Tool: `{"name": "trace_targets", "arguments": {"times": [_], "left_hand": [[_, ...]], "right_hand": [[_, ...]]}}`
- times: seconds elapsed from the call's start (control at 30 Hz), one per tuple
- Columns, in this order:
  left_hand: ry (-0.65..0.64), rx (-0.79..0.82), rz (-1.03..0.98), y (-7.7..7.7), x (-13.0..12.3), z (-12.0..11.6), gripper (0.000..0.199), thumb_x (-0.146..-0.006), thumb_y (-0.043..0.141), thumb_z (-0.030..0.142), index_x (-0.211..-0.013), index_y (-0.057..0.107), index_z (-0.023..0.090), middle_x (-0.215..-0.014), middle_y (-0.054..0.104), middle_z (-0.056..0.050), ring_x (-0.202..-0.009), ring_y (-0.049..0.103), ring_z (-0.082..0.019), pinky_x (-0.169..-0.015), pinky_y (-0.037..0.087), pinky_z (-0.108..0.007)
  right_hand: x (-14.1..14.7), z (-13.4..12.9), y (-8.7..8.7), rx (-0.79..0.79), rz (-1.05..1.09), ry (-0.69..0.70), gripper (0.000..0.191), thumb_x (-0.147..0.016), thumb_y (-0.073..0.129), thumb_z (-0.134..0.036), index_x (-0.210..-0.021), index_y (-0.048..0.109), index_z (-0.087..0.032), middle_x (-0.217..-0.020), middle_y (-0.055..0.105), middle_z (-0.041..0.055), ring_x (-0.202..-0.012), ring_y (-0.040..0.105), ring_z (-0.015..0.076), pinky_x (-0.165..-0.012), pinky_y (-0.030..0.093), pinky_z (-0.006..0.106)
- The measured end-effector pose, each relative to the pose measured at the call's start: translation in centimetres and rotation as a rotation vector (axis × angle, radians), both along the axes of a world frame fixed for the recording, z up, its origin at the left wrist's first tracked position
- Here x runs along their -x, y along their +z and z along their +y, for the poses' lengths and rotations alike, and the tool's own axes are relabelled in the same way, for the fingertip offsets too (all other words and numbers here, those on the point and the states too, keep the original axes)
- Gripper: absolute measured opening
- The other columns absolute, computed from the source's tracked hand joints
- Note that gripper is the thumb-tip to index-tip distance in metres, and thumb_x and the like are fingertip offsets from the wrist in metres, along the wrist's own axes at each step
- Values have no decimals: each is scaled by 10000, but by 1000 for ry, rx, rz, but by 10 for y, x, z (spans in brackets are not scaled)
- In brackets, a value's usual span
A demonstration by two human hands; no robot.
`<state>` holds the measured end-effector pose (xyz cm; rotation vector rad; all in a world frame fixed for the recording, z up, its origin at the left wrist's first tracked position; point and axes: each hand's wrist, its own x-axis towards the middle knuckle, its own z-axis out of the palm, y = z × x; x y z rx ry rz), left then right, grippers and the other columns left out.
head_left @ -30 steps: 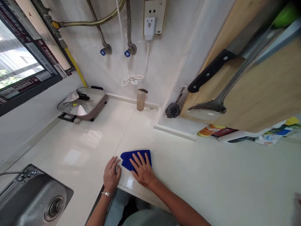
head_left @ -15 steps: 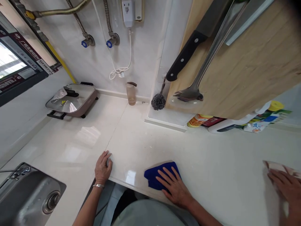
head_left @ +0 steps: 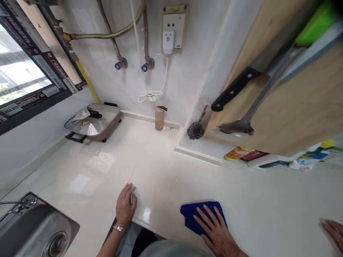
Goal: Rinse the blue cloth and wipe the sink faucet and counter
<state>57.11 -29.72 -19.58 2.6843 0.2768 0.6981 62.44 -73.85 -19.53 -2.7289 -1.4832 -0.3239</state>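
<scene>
My right hand [head_left: 215, 228] lies flat with fingers spread on a dark blue cloth [head_left: 191, 216], pressing it on the white countertop [head_left: 158, 167]. The cloth is near the front edge, its lower part covered by my palm. To the left, my left hand [head_left: 126, 202] rests on the counter's edge beside a thin seam. Its fingers are loosely bent, the thumb stands apart, and nothing shows in it. A metal band circles that wrist.
Another person's hand [head_left: 333, 230] shows at the right edge. A steel sink [head_left: 26, 228] lies front left, an electric pan [head_left: 99, 130] back left. A brown tumbler [head_left: 159, 119] stands by the wall. A knife [head_left: 235, 89], ladle [head_left: 241, 125] and steel scrubber [head_left: 195, 130] hang right; bottles [head_left: 238, 153] lie below.
The view has tilted up and left, so everything sits lower and farther right. The other person's hand is now mostly out of view, its pinkish cloth gone. My right hand stays on the blue cloth.
</scene>
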Motion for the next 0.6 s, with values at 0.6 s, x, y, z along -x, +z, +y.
{"name": "trace_targets", "arguments": {"times": [0.6], "left_hand": [[-106, 145, -71, -13, 41, 68, 307, -929, 458, 197, -1133, 678, 259, -1324, 668, -79, -1275, 596, -205, -987, 579, -339]], "right_hand": [[-169, 297, 3, -20, 104, -64, 602, -969, 385, -375, -1542, 201, -355, -1639, 188, -40, -1504, 160, 270, -1210, 138, 579]]}}
